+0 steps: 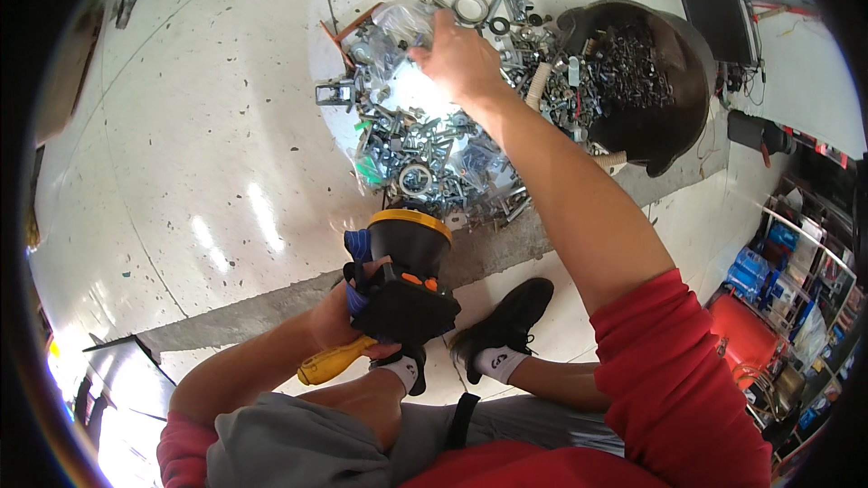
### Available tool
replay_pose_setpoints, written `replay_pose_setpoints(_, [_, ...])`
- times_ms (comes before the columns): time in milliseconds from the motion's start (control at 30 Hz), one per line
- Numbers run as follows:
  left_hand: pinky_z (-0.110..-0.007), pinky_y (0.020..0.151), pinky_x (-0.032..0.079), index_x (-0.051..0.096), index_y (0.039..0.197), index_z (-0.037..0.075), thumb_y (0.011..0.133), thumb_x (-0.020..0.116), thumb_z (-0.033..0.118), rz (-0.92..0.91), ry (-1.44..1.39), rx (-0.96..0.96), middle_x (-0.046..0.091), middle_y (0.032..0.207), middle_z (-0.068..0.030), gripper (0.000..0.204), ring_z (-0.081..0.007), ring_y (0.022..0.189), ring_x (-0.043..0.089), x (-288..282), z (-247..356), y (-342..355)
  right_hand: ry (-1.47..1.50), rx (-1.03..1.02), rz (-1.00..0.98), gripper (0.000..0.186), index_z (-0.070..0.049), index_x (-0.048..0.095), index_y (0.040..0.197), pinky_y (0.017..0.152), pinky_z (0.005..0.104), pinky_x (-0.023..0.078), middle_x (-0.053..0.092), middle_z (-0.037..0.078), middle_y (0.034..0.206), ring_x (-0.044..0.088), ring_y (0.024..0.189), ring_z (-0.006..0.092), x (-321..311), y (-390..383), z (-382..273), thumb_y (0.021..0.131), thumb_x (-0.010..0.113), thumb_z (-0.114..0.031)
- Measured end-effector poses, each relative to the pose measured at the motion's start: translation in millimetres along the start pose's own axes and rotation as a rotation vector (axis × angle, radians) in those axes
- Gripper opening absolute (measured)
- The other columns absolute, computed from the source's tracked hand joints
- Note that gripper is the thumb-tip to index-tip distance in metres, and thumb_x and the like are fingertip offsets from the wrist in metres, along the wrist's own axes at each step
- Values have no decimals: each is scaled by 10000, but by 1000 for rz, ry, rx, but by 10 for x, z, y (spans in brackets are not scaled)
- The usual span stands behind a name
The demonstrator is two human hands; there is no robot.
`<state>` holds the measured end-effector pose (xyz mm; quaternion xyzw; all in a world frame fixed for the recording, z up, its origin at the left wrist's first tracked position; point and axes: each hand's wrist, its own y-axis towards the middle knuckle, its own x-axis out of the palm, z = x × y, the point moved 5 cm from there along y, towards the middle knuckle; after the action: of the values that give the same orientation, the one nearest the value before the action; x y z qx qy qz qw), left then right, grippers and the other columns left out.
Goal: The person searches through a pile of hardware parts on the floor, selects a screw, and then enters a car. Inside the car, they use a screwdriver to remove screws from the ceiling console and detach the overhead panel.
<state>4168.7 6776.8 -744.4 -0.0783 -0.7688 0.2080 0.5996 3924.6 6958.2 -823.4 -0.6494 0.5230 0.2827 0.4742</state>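
Shining a big lamp [407, 248] on a pile of metal bits [425, 137] on the floor.
The person's left hand [336, 314] is closed around the black lamp with the yellow rim, on the near side of the pile. The right hand [461, 59] is over the far part of the pile, fingers partly bent, by a clear plastic bag [404, 20]; I can't tell if it has hold of anything. To the right, a dark tub [694, 81] has more metal bits in it.

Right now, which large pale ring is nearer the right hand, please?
The upper ring, just beyond the right hand; the lower ring lies nearer the flashlight.
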Motion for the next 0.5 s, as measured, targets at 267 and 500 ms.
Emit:
replay_pose_setpoints(267, [-305, 658, 554, 588, 1297, 98, 979, 460, 553, 162, 16, 31, 687, 1165, -88, 569, -192, 974, 689, -279, -78, -117, 165, 154, -91, 362, 1, 651, 1032, 793, 446, 537, 716, 191, 926, 696, 823, 304, -56, 80, 505, 916, 651, -342])
replay_pose_setpoints(500, [-297, 472, 466, 569, 1290, 76, 977, 432, 592, -10, -58, -26, 687, 957, -114, 619, -182, 634, 627, -159, 26, -70, 85, 56, 161, 397, -29, 539, 1288, 469, 346, 505, 652, 94, 667, 639, 558, 217, -257, -346, 225, 972, 596, -262])
